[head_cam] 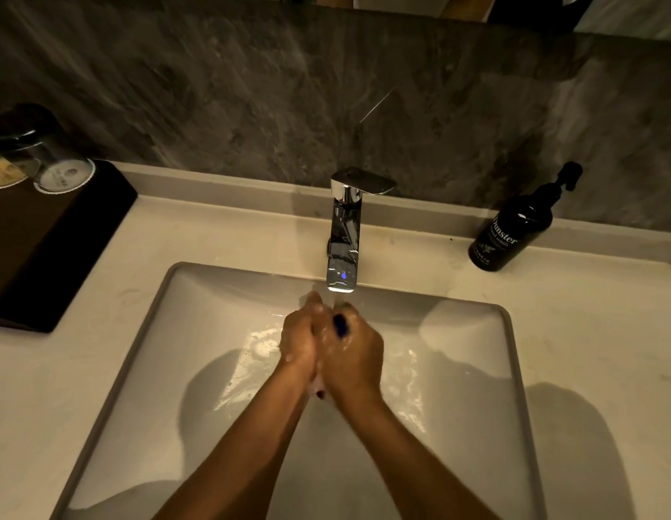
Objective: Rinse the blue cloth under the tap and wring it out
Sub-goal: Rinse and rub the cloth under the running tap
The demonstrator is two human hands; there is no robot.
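Observation:
My left hand (300, 337) and my right hand (354, 354) are pressed together over the white sink (472, 369), just below the spout of the chrome tap (343, 234). Between them is squeezed the blue cloth (340, 324); only a small dark blue bit shows by my right hand's fingers, the rest is hidden in my palms. Both hands look wet. Water lies rippling in the basin under them. A thin stream seems to fall from the spout onto my fingers.
A black hand-wash pump bottle (514, 227) stands on the counter at the right of the tap. At the left a dark tray (52, 249) carries upturned glasses (48, 159). A grey stone wall rises behind the counter.

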